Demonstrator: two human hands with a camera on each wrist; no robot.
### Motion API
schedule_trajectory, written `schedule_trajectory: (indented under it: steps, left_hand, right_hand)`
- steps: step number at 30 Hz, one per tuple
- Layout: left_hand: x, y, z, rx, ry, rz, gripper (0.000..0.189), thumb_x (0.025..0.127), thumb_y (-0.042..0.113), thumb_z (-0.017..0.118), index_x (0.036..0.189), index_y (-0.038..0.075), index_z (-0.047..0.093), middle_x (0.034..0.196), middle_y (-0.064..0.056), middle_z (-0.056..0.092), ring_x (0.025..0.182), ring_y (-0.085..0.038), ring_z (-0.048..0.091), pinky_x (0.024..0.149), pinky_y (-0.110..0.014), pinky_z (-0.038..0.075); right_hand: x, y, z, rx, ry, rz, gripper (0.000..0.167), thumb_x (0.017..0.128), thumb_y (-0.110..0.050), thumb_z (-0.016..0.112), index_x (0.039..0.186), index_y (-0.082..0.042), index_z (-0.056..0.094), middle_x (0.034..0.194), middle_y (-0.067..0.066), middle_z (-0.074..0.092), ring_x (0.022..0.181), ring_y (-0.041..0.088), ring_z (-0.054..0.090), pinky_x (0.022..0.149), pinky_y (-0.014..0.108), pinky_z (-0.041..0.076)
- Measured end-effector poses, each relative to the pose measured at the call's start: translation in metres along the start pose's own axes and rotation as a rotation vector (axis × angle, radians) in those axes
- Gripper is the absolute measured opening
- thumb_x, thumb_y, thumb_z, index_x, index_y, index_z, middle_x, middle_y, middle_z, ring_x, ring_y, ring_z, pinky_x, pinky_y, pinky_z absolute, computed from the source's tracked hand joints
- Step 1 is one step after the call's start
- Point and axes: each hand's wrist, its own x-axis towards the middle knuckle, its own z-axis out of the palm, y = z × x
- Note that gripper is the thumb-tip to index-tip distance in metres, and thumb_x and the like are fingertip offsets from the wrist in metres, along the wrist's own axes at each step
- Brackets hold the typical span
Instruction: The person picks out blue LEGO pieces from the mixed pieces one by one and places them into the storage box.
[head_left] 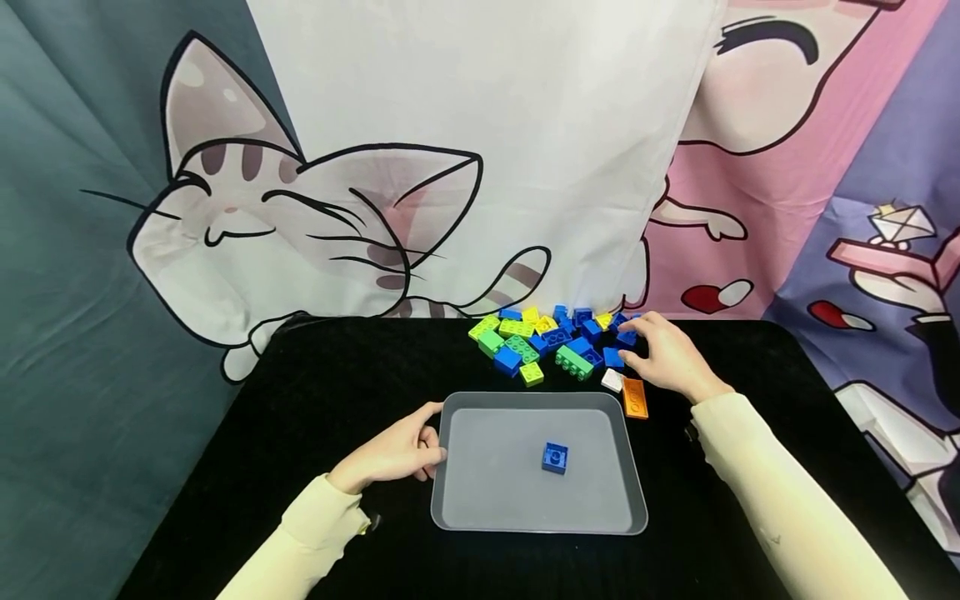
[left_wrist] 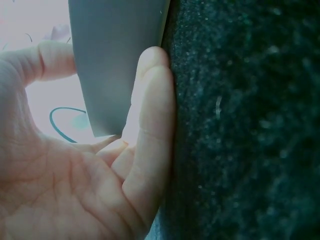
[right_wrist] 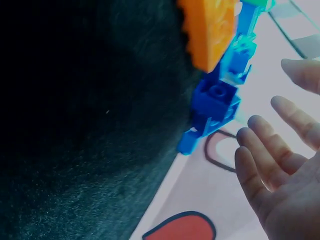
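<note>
At the left side of a grey tray (head_left: 495, 517), my left hand (head_left: 401, 446) holds the rim. The left wrist view shows its thumb and fingers (left_wrist: 152, 110) on either side of the tray wall (left_wrist: 107, 65), close to the black cloth. A single blue brick (head_left: 555, 457) lies inside the tray. My right hand (head_left: 667, 358) is at the right end of a pile of bricks, its fingers spread and slightly bent. In the right wrist view, that hand (right_wrist: 285, 165) has nothing in it and is beside blue bricks (right_wrist: 215, 100).
Behind the tray lie several blue, green and yellow bricks (head_left: 519, 348). A white brick (head_left: 612, 380) and an orange brick (head_left: 635, 399) are near the tray's far right corner. Black cloth (head_left: 360, 358) covers the table, and a printed curtain (head_left: 525, 100) hangs behind it.
</note>
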Motion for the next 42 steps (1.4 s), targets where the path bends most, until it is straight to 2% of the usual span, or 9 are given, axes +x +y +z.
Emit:
schedule_trajectory:
  steps: [10,20,27,35,42]
  left_hand:
    - [0.001,-0.002,-0.001,-0.010,-0.017,0.011,0.077,0.092,0.011,0.065,0.160,0.010,0.029,0.081,-0.007,0.066,0.068,-0.021,0.072,0.063,-0.035,0.062]
    - [0.002,-0.001,-0.003,-0.015,-0.017,0.008,0.078,0.092,0.011,0.066,0.161,0.012,0.030,0.081,-0.008,0.067,0.069,-0.022,0.072,0.063,-0.036,0.062]
    - [0.001,-0.002,-0.003,0.005,-0.018,-0.014,0.077,0.092,0.013,0.066,0.161,0.014,0.030,0.082,-0.005,0.068,0.070,-0.020,0.073,0.065,-0.035,0.062]
    - [0.001,-0.002,-0.002,0.014,-0.013,-0.014,0.077,0.092,0.013,0.065,0.161,0.014,0.030,0.082,-0.004,0.068,0.069,-0.020,0.072,0.065,-0.034,0.061]
    - [0.000,0.001,-0.001,0.010,-0.005,-0.012,0.077,0.092,0.012,0.066,0.160,0.013,0.031,0.082,-0.006,0.067,0.069,-0.021,0.072,0.064,-0.035,0.061]
  right_hand:
    - [0.012,0.014,0.011,-0.095,-0.023,0.083,0.029,0.092,-0.015,0.070,0.118,0.000,0.069,0.119,0.022,0.064,0.111,0.043,0.063,0.102,0.063,0.048]
    - [0.018,0.015,0.020,-0.065,0.053,0.102,0.022,0.090,-0.011,0.073,0.109,0.000,0.066,0.111,0.023,0.068,0.101,0.042,0.065,0.094,0.061,0.052]
    - [0.010,0.012,0.012,-0.035,0.088,0.108,0.018,0.090,-0.009,0.072,0.105,-0.001,0.066,0.109,0.021,0.067,0.093,0.037,0.067,0.088,0.060,0.055]
    - [-0.011,-0.004,-0.006,0.011,0.166,0.021,0.015,0.087,-0.008,0.076,0.100,-0.005,0.069,0.098,0.014,0.069,0.083,0.028,0.070,0.080,0.054,0.059]
    - [-0.038,-0.035,-0.008,0.052,0.152,-0.128,0.020,0.084,-0.006,0.082,0.099,-0.011,0.069,0.096,0.006,0.068,0.080,0.020,0.072,0.072,0.045,0.063]
